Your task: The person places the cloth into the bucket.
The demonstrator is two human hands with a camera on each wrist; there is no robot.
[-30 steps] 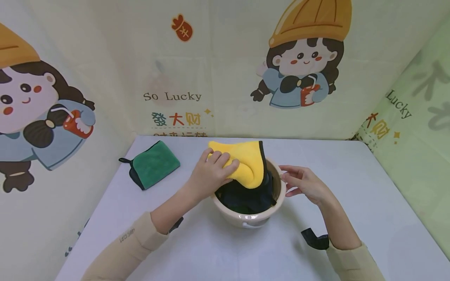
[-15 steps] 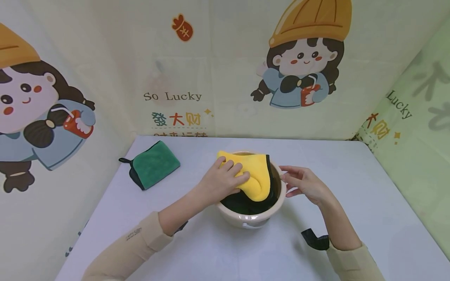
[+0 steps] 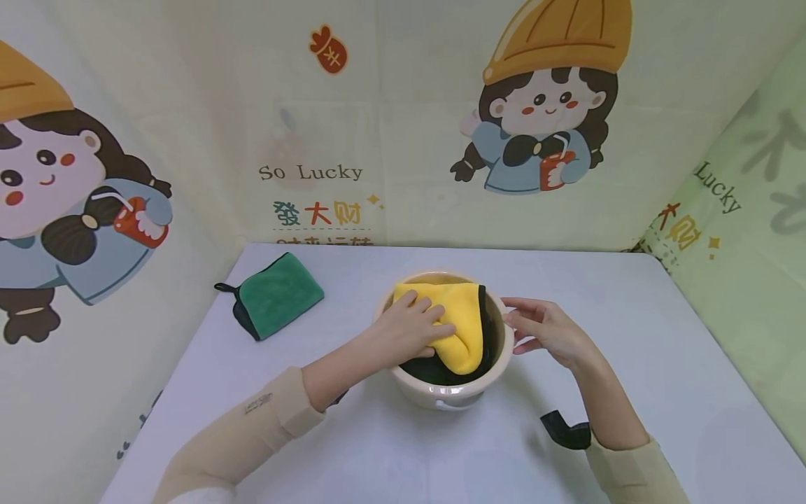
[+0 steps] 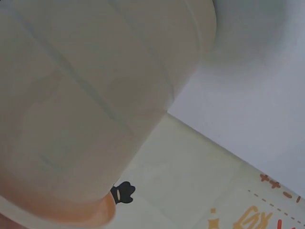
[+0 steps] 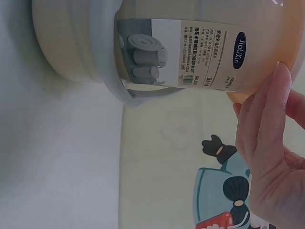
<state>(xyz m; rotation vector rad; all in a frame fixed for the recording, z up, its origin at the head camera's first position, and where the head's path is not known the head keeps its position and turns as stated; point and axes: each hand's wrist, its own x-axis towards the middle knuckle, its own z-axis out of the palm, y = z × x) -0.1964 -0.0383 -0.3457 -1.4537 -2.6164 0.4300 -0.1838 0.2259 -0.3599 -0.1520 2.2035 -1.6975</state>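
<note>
A cream bucket [image 3: 450, 390] with a pale handle [image 5: 125, 93] stands upright near the middle of the table. My left hand [image 3: 409, 329] holds a folded yellow cloth [image 3: 462, 315] with black edging, down within the bucket's mouth. Its fingers lie over the top of the cloth, and the thumb is partly hidden below. Beneath it, dark cloth [image 3: 434, 371] fills part of the bucket. My right hand [image 3: 548, 329] holds the bucket's rim at the right side, its fingers along the outer wall in the right wrist view. The left wrist view shows the bucket wall [image 4: 86, 109] close up.
A folded green cloth [image 3: 280, 297] with a black loop lies at the back left of the white table [image 3: 630, 315]. Behind and beside the table hang printed cloth walls [image 3: 409, 140] with cartoon figures. A printed label [image 5: 205, 57] is on the bucket's side.
My left hand has moved right and down with the yellow cloth, from over the bucket's back left rim into its mouth. The right hand has stayed at the rim.
</note>
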